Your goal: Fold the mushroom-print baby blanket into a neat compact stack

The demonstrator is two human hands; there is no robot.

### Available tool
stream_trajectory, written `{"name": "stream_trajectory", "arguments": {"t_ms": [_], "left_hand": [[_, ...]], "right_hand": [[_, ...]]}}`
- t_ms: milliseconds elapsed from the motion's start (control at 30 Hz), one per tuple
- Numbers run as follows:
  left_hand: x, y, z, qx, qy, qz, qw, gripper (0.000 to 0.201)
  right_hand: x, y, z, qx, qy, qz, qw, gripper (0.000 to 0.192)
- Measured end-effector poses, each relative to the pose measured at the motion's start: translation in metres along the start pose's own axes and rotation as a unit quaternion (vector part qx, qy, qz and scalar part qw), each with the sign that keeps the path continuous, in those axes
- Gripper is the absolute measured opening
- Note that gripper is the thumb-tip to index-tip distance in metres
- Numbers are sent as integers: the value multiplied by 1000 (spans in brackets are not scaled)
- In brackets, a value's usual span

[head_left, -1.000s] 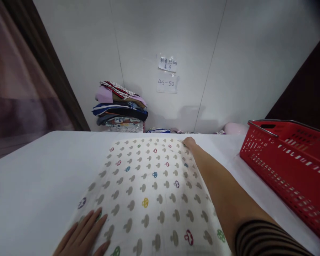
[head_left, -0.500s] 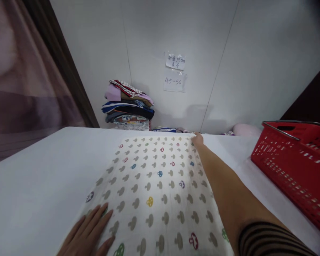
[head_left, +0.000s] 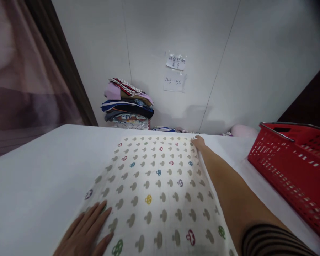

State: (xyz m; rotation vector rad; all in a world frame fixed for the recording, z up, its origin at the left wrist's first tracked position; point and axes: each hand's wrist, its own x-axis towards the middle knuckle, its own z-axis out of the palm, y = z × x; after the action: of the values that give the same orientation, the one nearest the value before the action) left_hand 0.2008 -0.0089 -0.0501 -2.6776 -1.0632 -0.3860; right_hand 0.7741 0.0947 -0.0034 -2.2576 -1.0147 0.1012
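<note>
Started at the left. Found the left hand [head_left: 82, 231] laid flat on the near left part of the mushroom-print cloth [head_left: 154, 185], fingers open and spread, gripping nothing; logged as hardly moved over the last second. Moved on to the cloth itself: lay mid-scene on the white table [head_left: 37, 185], running from the near edge of view almost to the far table edge. Against a second ago, saw the far right corner drawn a touch further right, with less puckering beside it. Judged as a flatter, squarer lay, so a gain for the spreading in hand. Then found the right hand [head_left: 199, 141] at that corner, fingertips touching it; couldn't tell if closed on the fabric.

Counted, left to right again: one curtain [head_left: 16, 89], one table, one pile of folded fabrics [head_left: 137, 111] (layers too overlapped to tally), one cloth bearing one yellow print [head_left: 148, 199], three blue prints [head_left: 158, 172] and two purple prints [head_left: 180, 183] (skipped the greys), two paper notes [head_left: 174, 81] on the far wall [head_left: 96, 42], two hands, one pink rounded item [head_left: 242, 131], one red basket [head_left: 290, 181].
</note>
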Motion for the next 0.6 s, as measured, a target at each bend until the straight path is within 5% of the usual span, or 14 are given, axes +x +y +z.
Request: {"name": "stream_trajectory", "arguments": {"t_ms": [167,333,400,500,600], "left_hand": [[0,2,-1,30,21,23,999,78],[16,-4,-20,-42,-30,-32,998,54],[40,-5,-37,-98,-74,-77,989,44],[97,-3,-54,-101,-55,-98,988,51],[163,-2,-44,-106,-61,-91,988,59]], "right_hand": [[-26,-15,-5,-47,-7,-7,999,52],[-77,-29,-2,-100,-72,-206,971,52],[-97,-28,3,-112,-110,-249,956,54],[-115,-24,10,-150,-169,-260,939,57],[-119,-20,16,-184,-188,-247,933,57]]}}
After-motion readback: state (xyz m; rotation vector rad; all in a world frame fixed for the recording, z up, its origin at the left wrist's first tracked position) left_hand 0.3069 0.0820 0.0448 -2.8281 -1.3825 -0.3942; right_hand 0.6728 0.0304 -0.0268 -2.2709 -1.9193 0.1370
